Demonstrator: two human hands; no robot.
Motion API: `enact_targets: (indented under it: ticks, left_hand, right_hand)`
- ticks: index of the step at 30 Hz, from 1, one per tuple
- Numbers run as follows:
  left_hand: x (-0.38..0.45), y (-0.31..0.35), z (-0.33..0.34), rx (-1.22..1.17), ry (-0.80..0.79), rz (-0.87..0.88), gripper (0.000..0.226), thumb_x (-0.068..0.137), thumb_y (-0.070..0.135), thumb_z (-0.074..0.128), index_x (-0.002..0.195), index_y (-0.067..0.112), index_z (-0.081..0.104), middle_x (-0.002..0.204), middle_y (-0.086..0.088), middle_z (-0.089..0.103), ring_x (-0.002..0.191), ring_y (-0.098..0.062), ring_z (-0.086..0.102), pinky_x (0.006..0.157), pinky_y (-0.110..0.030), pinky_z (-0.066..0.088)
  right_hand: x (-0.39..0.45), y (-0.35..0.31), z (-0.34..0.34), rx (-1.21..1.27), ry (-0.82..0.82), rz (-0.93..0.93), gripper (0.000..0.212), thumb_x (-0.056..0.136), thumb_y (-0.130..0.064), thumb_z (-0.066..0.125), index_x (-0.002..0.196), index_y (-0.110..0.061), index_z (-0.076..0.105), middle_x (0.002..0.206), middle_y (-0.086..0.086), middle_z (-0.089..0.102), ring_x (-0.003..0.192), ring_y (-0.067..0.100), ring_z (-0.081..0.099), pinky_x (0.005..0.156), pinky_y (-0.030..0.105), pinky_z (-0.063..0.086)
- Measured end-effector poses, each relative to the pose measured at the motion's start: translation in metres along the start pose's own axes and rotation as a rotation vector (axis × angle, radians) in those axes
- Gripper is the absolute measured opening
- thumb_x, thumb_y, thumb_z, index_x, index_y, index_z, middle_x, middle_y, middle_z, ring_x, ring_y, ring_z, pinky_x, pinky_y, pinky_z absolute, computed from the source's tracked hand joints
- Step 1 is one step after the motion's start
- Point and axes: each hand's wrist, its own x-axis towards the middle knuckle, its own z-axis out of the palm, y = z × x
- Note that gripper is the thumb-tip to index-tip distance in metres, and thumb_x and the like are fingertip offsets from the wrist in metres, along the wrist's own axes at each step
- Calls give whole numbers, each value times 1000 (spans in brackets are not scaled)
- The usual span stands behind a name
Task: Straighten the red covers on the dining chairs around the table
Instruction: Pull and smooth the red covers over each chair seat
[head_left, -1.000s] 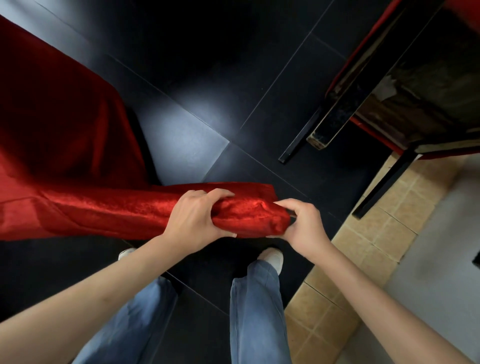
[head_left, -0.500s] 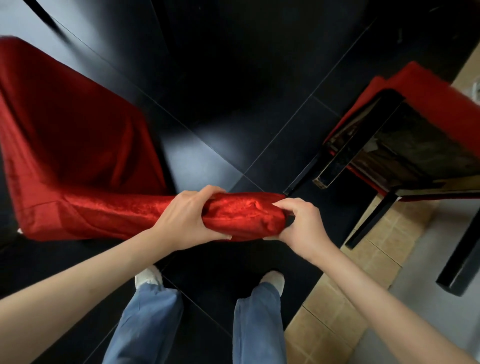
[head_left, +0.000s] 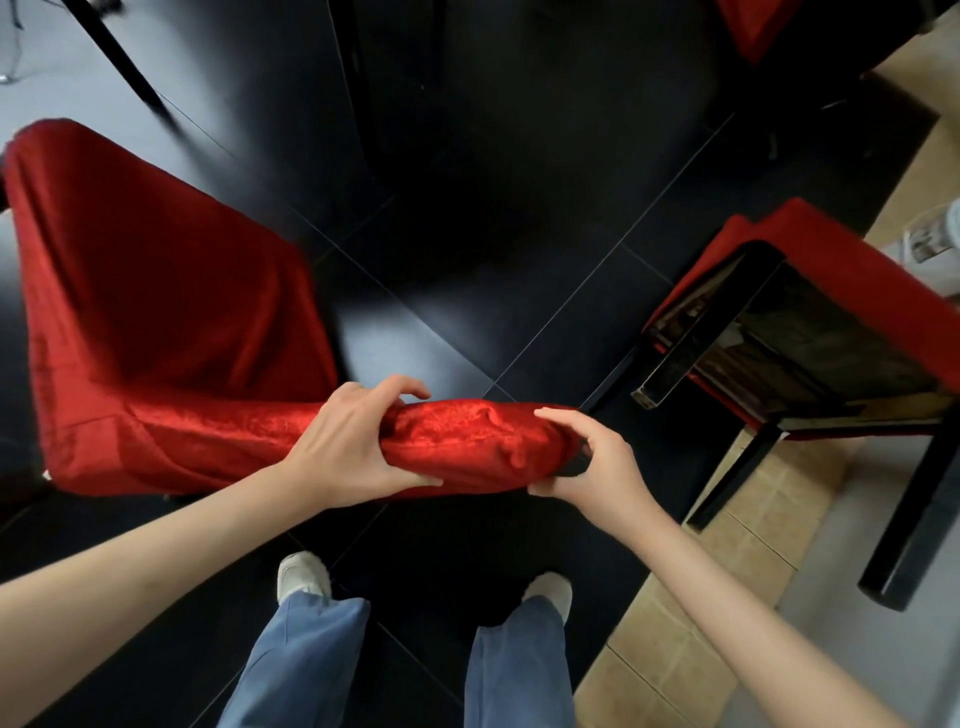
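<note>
Red cover (head_left: 171, 332) sits over the dining chair at the left of the head view, draped down the seat side and wrapped over the top rail of the chair back, which runs left to right directly in front of the person. Left hand (head_left: 347, 447) grips the covered rail from above, fingers curled over the far side and thumb underneath, grasping the fabric roughly at mid-length. Right hand (head_left: 587, 467) holds the right end of the same rail, thumb on top of the cloth and fingers curled beneath the corner, where a small dark patch of the chair frame shows below the hem. The long axis of the rail lies across the body, level with both hands; the exposed corner is at the right hand, so that hand is the nearer one for pulling the hem down. Judged from this, the step in hand is seating the cover over the right corner, with the left hand steadying the cloth. A second chair (head_left: 810, 332) stands well apart at the right, its red cover ridden up and its dark underside and black legs exposed; it probably needs straightening too. Dark floor tiles (head_left: 519, 234) lie between the two chairs.
</note>
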Motion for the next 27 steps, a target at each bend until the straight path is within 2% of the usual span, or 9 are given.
enact_targets:
  ticks: [2,5,8,10,12,17,20,22,27]
  left_hand:
    - [-4,-2,-5,-1,0,-2,80,49,67,73,111,20,58,89,13,61,75,9,44,83,-7,29]
    - [-10,-3,-12,7,-13,2,78,47,53,90,110,20,59,88,11,63,75,11,45,83,-4,28]
    - [-16,-1,-30,9,-8,-8,76,48,52,90,109,19,59,87,11,63,73,3,49,81,-12,32]
    - [-21,0,-48,2,12,-31,76,49,63,78,109,20,58,88,11,63,74,-10,56,79,-24,37]
    - [-27,0,-68,-4,44,-41,76,50,65,70,109,19,57,87,10,64,76,-18,60,78,-29,40]
    - [-45,-4,-113,13,90,-36,84,50,65,71,119,20,53,96,8,65,85,-22,62,84,-37,46]
    - [-59,-6,-133,70,135,-2,98,43,63,79,126,19,50,104,10,64,88,-20,63,84,-29,42]
    - [-70,-8,-148,36,195,-1,100,43,58,87,125,16,49,96,6,65,80,-21,65,77,-25,42]
    - [-95,-15,-177,-84,293,-9,91,49,62,78,122,22,41,88,8,64,75,-13,65,72,-26,48]
  right_hand:
    - [1,-3,6,4,-7,3,66,55,-13,93,113,-29,67,115,-17,65,113,-1,58,104,31,45]
    - [1,-11,15,48,33,21,52,54,-12,93,97,-32,71,97,-21,70,98,-3,64,91,26,51]
    - [1,-27,17,73,56,23,48,52,-4,93,87,-31,73,89,-18,71,90,-2,66,84,27,54]
    - [3,-45,18,69,55,-8,47,51,-3,93,88,-25,74,89,-13,73,90,2,66,84,29,54]
    - [6,-69,19,60,42,-36,46,50,-4,93,90,-21,76,91,-10,73,91,7,67,86,31,54]
    - [9,-128,24,59,15,-72,45,51,-2,91,87,-24,75,85,-12,73,87,5,67,83,31,54]
    - [5,-159,32,55,-30,-102,44,51,-2,91,87,-22,75,86,-11,73,87,5,67,84,32,55]
    - [1,-176,41,68,-47,-127,45,51,-3,91,89,-22,75,87,-10,73,87,4,66,83,27,54]
    - [-12,-193,56,-8,-98,-236,61,51,-15,91,104,-34,69,103,-17,69,101,-5,59,87,8,41]
